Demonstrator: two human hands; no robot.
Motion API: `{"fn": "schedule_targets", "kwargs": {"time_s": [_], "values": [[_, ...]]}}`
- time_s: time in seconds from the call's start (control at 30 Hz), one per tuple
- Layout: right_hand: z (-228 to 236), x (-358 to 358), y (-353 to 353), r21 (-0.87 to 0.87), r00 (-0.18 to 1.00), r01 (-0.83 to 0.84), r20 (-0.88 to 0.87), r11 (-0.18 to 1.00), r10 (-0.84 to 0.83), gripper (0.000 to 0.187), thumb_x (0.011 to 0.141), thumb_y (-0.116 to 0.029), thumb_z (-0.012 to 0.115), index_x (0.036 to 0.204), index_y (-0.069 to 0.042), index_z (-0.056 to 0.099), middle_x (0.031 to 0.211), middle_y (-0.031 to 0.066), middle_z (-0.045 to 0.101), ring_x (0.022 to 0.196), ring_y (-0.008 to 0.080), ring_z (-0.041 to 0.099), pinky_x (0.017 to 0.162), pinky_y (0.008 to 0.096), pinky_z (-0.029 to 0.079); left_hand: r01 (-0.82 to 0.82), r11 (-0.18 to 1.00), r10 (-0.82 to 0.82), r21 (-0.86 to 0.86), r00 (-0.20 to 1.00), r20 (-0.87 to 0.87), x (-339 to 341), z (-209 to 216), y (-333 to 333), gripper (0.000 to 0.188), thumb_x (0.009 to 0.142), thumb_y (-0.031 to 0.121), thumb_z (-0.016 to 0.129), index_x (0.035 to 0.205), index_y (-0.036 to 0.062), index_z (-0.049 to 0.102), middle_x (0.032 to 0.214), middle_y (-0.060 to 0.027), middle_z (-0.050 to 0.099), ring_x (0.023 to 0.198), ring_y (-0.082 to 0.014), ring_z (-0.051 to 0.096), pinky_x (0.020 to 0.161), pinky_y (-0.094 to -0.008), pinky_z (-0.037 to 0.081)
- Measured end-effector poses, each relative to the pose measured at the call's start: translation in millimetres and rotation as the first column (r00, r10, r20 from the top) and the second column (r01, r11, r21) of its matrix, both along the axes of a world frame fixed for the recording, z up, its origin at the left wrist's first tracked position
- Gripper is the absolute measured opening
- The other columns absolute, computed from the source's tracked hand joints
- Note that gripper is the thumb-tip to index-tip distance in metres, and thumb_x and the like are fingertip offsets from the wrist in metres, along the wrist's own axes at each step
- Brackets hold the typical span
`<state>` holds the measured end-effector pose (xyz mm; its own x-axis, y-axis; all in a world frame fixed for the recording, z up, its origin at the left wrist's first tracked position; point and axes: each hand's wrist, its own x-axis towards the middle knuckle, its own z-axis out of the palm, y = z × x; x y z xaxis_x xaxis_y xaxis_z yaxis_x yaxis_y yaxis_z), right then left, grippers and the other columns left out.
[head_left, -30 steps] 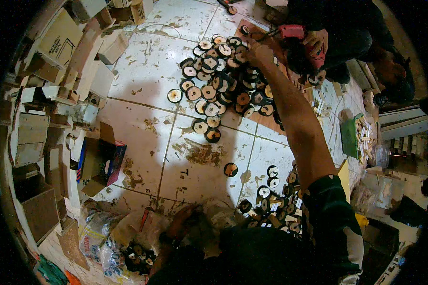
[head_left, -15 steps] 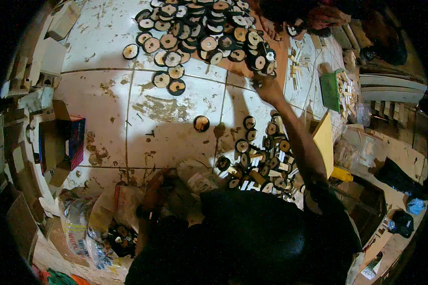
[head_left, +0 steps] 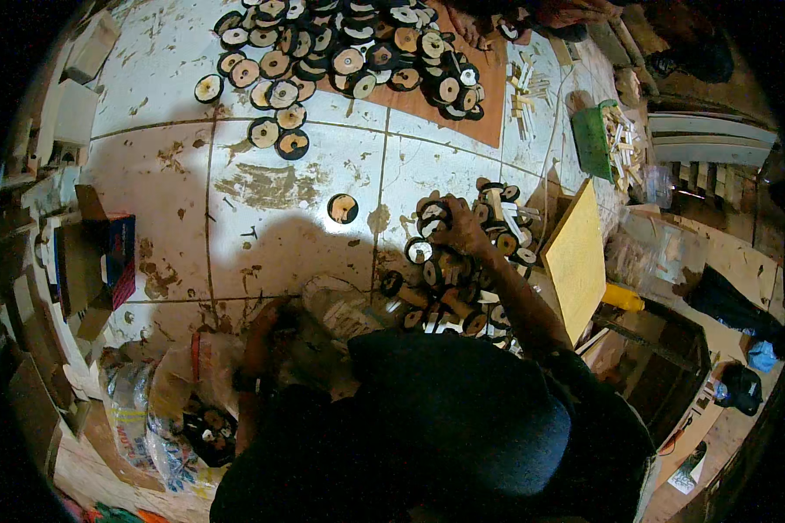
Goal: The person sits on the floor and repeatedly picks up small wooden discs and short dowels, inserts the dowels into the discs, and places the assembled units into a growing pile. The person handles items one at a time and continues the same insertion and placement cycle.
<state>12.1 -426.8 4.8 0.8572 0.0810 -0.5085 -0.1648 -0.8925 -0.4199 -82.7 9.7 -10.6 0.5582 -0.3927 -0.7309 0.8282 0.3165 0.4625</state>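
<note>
My right hand [head_left: 465, 232] reaches over a heap of small wheel-and-axle pieces [head_left: 459, 301] on the tiled floor. Its fingers are closed round a black-rimmed wheel [head_left: 431, 216] at the heap's far left side. My left hand [head_left: 277, 321] is low on the left, in shadow by a clear plastic bag [head_left: 336, 305]; its fingers are too dark to read. One loose wooden disc with a black rim [head_left: 343, 208] lies alone to the left of the heap. Farther off spreads a large pile of similar discs [head_left: 349, 61], partly on a brown board [head_left: 488, 122].
A green crate [head_left: 591, 144] of pale sticks stands at the right, with more sticks [head_left: 523, 91] nearby. A yellow board [head_left: 577, 261] leans beside my right forearm. Sacks [head_left: 139, 418] and an open cardboard box [head_left: 83, 270] are at left. Another person's hand or foot [head_left: 471, 33] shows far off.
My right hand has drawn back from the far disc pile to the near heap and closed on a wheel there. My left hand stays low on the left. The view has shifted slightly.
</note>
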Motion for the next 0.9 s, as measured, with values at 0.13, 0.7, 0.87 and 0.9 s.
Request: {"fn": "schedule_targets", "kwargs": {"time_s": [0.13,0.7,0.87,0.9], "values": [[9,-6,16,0.241,0.936,0.348,-0.134,0.906,-0.324,0.059,0.077,-0.010,0.077,0.126,-0.002,0.045,0.112,0.0108,0.062,0.100,0.0188,0.060,0.083,0.0324,0.052,-0.050,0.996,0.046,-0.073,0.998,-0.045,1,-2,0,0.055,0.093,0.041,0.051,0.135,0.0045,0.048,0.126,-0.0097,0.055,0.109,-0.0228,0.054,0.092,-0.0375,0.044],[68,237,99,0.717,0.913,0.149,0.164,0.681,-0.373,0.057,0.082,-0.012,0.073,0.130,-0.002,0.044,0.114,0.0111,0.061,0.097,0.0184,0.061,0.080,0.0316,0.052,-0.013,0.993,0.009,-0.119,0.999,-0.034,-4,-8,5,0.053,0.094,0.039,0.051,0.135,0.0047,0.047,0.127,-0.0091,0.055,0.108,-0.0224,0.054,0.091,-0.0377,0.045],[63,353,153,0.695,0.898,0.207,0.143,0.688,-0.415,0.058,0.082,-0.018,0.074,0.130,0.000,0.046,0.100,0.0121,0.065,0.085,0.0189,0.064,0.069,0.0305,0.052,-0.004,0.991,-0.003,-0.132,0.999,-0.053,-4,-10,5,0.053,0.095,0.039,0.051,0.135,0.0048,0.047,0.127,-0.0089,0.055,0.108,-0.0223,0.054,0.091,-0.0377,0.045],[54,369,167,0.643,0.903,0.192,0.180,0.742,-0.390,0.058,0.082,-0.016,0.073,0.130,0.001,0.045,0.102,0.0132,0.065,0.086,0.0195,0.064,0.071,0.0310,0.052,-0.005,0.991,-0.003,-0.133,0.998,-0.056,-4,-10,5,0.053,0.095,0.039,0.050,0.135,0.0048,0.047,0.127,-0.0089,0.055,0.108,-0.0222,0.055,0.091,-0.0377,0.045]]}}
